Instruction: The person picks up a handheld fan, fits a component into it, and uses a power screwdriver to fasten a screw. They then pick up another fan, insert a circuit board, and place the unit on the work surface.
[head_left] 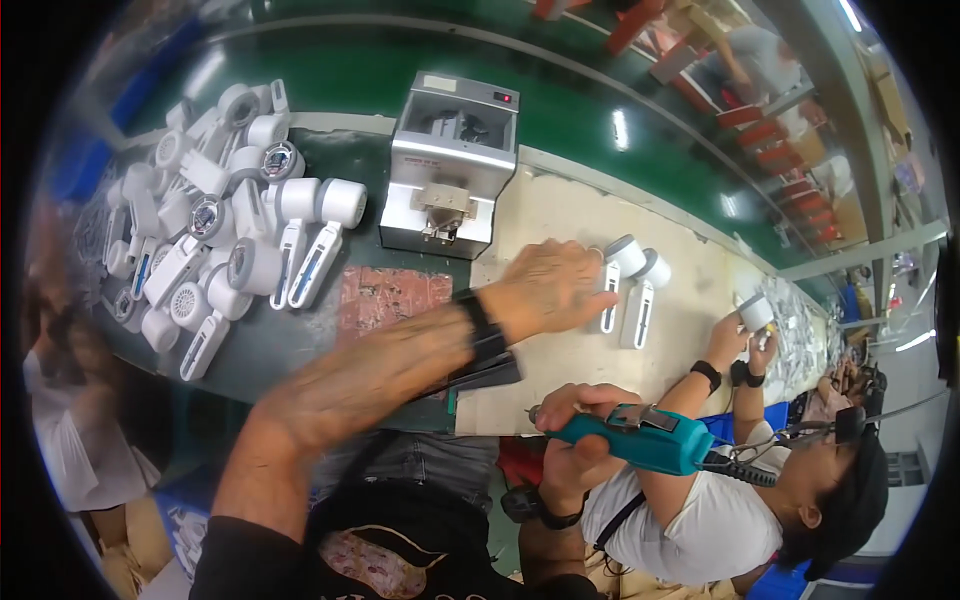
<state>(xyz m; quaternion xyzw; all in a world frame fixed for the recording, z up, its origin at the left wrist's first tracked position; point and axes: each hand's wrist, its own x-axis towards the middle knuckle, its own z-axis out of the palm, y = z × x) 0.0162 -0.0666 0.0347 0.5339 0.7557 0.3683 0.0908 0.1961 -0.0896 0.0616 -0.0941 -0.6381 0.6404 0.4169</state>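
Note:
My right hand (575, 440) is wrapped round a teal electric screwdriver (650, 440), its bit end toward the left and its cord trailing off to the right. My left hand (550, 288) reaches over the pale board, its thumb stretched out beside a white handheld device (609, 300) shaped like a small fan or hair dryer. Whether the fingertips touch it cannot be made out. A second such device (640, 305) lies just to its right. Both have a round head and a long handle; the left one's handle shows an opening along it.
A grey metal screw feeder (450, 165) with a red light stands at the bench's far side. Many similar white devices (240, 215) lie heaped on the left. A reddish mat (395, 300) lies under my left forearm. At the right, a co-worker (690, 510) handles another white device (756, 312).

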